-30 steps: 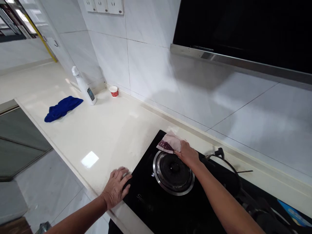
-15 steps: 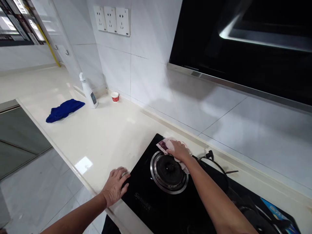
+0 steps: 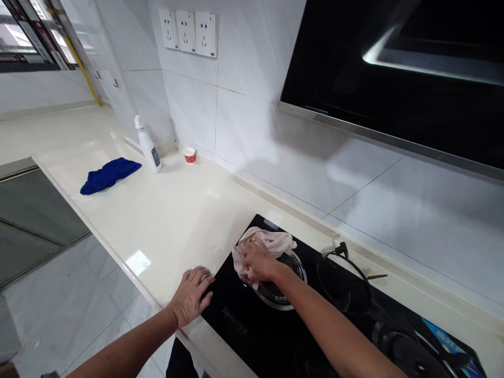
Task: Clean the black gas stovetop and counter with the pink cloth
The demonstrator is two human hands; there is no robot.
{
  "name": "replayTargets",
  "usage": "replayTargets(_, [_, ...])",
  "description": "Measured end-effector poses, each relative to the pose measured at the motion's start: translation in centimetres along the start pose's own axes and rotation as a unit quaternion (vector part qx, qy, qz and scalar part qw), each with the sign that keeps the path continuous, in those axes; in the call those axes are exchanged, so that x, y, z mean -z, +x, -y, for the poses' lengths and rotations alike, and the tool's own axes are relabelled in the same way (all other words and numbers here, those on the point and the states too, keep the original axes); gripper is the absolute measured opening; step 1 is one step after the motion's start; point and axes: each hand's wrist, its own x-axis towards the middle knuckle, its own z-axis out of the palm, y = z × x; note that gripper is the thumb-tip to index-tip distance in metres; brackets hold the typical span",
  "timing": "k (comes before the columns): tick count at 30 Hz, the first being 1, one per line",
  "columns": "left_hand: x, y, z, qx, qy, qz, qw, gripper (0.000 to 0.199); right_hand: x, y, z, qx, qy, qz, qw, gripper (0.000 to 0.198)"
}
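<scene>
My right hand (image 3: 258,261) presses a pale pink cloth (image 3: 271,240) onto the left side of the black gas stove (image 3: 232,344). The cloth lies across the upper left of the round burner (image 3: 297,265), and my hand and forearm hide more of it. My left hand (image 3: 192,294) rests at the stove's left edge, fingers spread, partly on the pale countertop (image 3: 173,231). It holds nothing that I can see.
A blue cloth (image 3: 110,176), a white spray bottle (image 3: 148,149) and a red-and-white cup (image 3: 189,154) stand farther left on the counter. A black range hood (image 3: 394,79) overhangs the back. Burner supports (image 3: 364,294) and a black plug (image 3: 342,249) lie at right.
My right hand has slid the pink cloth from the burner's back edge leftward and toward me, onto its left side. My left hand stays at the stove's edge. The view has shifted slightly.
</scene>
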Motion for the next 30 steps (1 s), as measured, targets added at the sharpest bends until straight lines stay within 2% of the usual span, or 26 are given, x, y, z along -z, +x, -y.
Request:
replayTargets(3, [0.1, 0.0, -0.2, 0.006, -0.011, 0.000, 1.000, 0.032, -1.6, -1.4, 0.7, 0.127, -0.041, 0.009, 0.991, 0.015])
replayTargets(5, [0.3, 0.1, -0.4, 0.010, -0.023, 0.003, 1.000, 0.032, -1.9, -1.9, -0.4, 0.155, -0.036, -0.005, 0.987, 0.026])
replayTargets(7, [0.4, 0.1, -0.5, 0.014, -0.033, 0.004, 0.999, 0.031, -1.5, -1.6, -2.2, 0.103, -0.026, -0.030, 0.994, 0.045])
replayTargets(10, [0.6, 0.1, -0.6, 0.018, -0.041, 0.002, 0.999, 0.030, -0.3, 0.0, -4.9, -0.046, -0.018, -0.051, 0.998, 0.068])
replayTargets(12, [0.6, 0.1, -0.6, 0.019, -0.040, 0.001, 0.999, 0.030, 0.4, 1.2, -6.3, -0.113, -0.006, -0.052, 0.992, 0.069])
replayTargets(15, [0.6, 0.1, -0.6, 0.018, -0.036, 0.001, 0.999, 0.030, 0.9, 2.0, -8.2, -0.171, 0.010, -0.051, 0.984, 0.064])
replayTargets(21, [0.4, 0.1, -0.6, 0.018, -0.034, -0.005, 0.999, 0.029, 0.9, -0.2, -10.9, -0.329, 0.035, -0.033, 0.943, 0.062])
replayTargets(26, [0.1, 0.0, -0.3, 0.020, -0.033, -0.006, 0.999, 0.030, 0.8, -2.5, -11.3, -0.398, 0.067, -0.032, 0.914, 0.081])
replayTargets(30, [-0.1, 0.1, 0.0, 0.018, -0.031, -0.005, 0.999, 0.030, 0.1, -4.2, -10.9, -0.413, 0.084, -0.040, 0.906, 0.082])
